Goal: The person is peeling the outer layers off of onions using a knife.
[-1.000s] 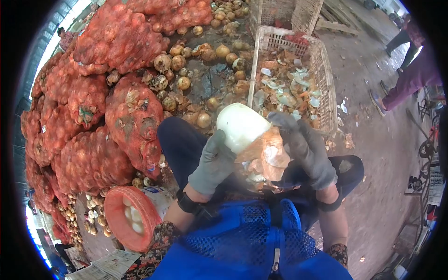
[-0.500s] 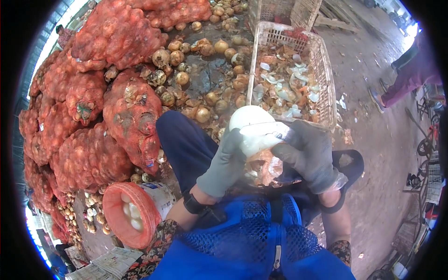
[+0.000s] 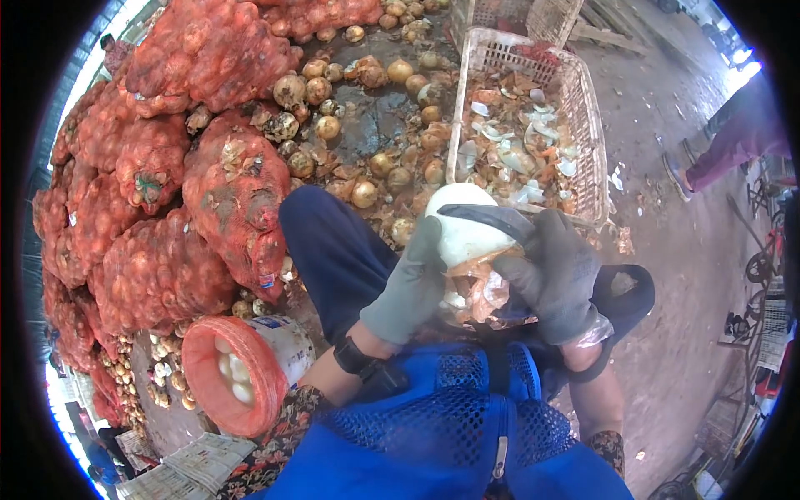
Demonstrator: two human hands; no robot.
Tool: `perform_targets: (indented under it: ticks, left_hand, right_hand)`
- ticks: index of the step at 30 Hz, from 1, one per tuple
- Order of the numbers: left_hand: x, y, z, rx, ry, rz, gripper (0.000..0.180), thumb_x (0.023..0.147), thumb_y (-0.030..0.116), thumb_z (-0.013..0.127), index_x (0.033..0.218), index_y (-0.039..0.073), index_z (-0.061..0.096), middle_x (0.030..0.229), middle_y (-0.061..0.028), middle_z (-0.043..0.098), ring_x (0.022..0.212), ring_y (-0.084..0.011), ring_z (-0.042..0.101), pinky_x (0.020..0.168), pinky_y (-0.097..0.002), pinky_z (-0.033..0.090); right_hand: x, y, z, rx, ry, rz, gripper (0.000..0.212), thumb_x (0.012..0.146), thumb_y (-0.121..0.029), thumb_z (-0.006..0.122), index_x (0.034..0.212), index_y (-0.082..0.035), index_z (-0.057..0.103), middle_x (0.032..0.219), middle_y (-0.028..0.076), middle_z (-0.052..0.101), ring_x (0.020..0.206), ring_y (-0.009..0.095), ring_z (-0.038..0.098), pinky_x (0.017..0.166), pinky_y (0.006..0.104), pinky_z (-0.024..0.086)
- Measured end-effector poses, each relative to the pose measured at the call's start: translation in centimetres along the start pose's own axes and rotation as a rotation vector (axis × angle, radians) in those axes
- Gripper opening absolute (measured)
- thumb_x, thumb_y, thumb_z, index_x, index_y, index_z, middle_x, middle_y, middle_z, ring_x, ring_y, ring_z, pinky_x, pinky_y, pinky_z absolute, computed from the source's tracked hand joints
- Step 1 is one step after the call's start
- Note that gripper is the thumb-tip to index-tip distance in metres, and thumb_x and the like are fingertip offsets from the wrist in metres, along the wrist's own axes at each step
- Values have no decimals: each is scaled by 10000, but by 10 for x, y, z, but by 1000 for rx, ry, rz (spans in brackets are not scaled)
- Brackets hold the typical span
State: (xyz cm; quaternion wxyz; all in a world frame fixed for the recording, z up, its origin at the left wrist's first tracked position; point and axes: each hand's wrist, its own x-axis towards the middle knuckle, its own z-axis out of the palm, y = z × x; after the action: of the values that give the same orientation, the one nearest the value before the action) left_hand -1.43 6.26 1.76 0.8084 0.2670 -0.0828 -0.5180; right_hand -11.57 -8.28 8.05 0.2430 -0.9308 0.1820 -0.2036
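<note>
A white, mostly peeled onion [image 3: 463, 240] is in front of me between my knees. Gripping its left side is my gloved left hand [image 3: 410, 282]. My right hand [image 3: 560, 277], also in a grey glove, is closed on a knife [image 3: 482, 217], whose dark blade lies across the upper part of the onion. The knife's handle is hidden in the glove. Brown papery skin [image 3: 483, 290] hangs below the onion, by my right thumb.
A plastic crate [image 3: 593, 137] of peels stands ahead. Loose unpeeled onions [image 3: 364, 194] lie left of it. Red mesh sacks [image 3: 237, 196] are piled at left, near a red-lined bucket [image 3: 204, 333] holding peeled onions. Another person's leg [image 3: 725, 162] shows at right.
The knife blade has turned and now shows its dark flat side over the onion. Both hands have shifted slightly right, still holding onion and knife.
</note>
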Motion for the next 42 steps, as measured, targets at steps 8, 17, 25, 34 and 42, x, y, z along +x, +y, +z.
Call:
perform_targets:
  ticks: [8,17,25,34,42]
  left_hand:
    - [-6,1,5,196,102,173,734,868,535,562,1361,21,384,1342,-191,473,1249,-326,469,1077,-483,364]
    - [-3,-5,-9,-490,-37,-188,571,956,382,506,1381,23,376,1321,-144,512,1236,-276,484,1079,-427,368]
    - [-15,12,22,286,-248,106,584,966,354,502,1420,50,298,1395,-121,428,1292,-261,427,1091,-409,350]
    - [18,-4,-4,-998,-51,-261,721,830,520,646,1353,92,394,1325,-133,495,1167,-298,534,982,-492,459]
    - [17,27,-11,-277,164,142,708,838,554,614,1351,107,417,1319,-79,520,1224,-257,504,1029,-448,422]
  right_hand:
    - [1,-5,-2,71,-89,23,565,599,-564,785,736,-65,559,656,65,559,565,218,594,521,342,454]
    - [-1,1,-16,-129,-82,-242,494,679,-567,700,676,-98,544,590,37,510,523,223,562,481,341,391]
    - [0,-2,-31,-122,-113,-373,499,671,-587,682,649,-111,534,591,42,509,501,224,543,484,362,390]
    - [-21,3,-1,-114,-178,-352,467,672,-592,680,710,-137,584,626,38,535,518,231,556,482,362,405]
    - [12,77,-22,-202,-8,-244,474,696,-534,713,789,-96,557,645,103,558,574,305,563,535,410,435]
